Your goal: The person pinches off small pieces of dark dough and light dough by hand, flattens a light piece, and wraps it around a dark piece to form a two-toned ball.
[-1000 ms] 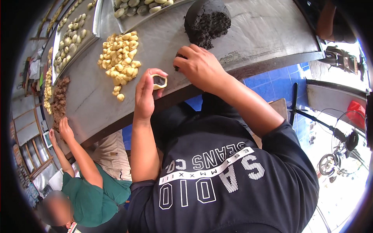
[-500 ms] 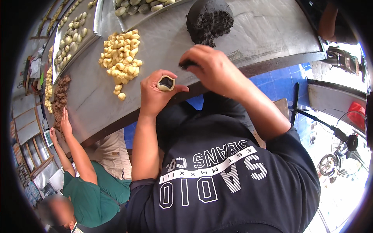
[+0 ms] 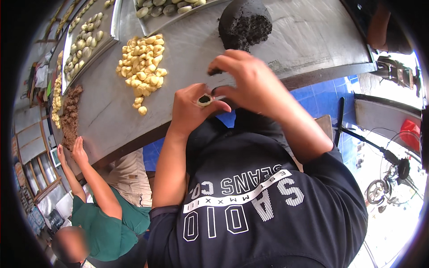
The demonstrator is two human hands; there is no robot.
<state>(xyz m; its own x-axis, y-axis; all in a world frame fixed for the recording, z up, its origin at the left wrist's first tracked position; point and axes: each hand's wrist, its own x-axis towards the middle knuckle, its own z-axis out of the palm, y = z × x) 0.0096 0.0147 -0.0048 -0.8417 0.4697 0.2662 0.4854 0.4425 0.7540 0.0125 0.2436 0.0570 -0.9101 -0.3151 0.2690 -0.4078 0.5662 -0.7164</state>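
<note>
My left hand (image 3: pixel 187 107) is closed around a small pale dough cup (image 3: pixel 202 103) with black filling in its hollow. My right hand (image 3: pixel 243 78) hovers just right of and above it, fingers curled, with dark paste (image 3: pixel 215 71) at the fingertips; its thumb is close to the cup, touching or not I cannot tell. Beyond my hands on the metal table (image 3: pixel 192 53) lie a big torn lump of black paste (image 3: pixel 243 24) and a pile of yellow dough pieces (image 3: pixel 143 67).
Trays of greenish oval pieces (image 3: pixel 85 42) (image 3: pixel 170 8) stand behind. On the left, a co-worker in green (image 3: pixel 107 223) has both hands by a brown mass (image 3: pixel 71 116) and a row of yellow pieces (image 3: pixel 56 102). Another person's arm (image 3: pixel 377 27) is at top right.
My left hand has moved right and turned, the cup rotating with it. My right hand has shifted right and its thumb has come in toward the cup. The co-worker's hands have moved slightly.
</note>
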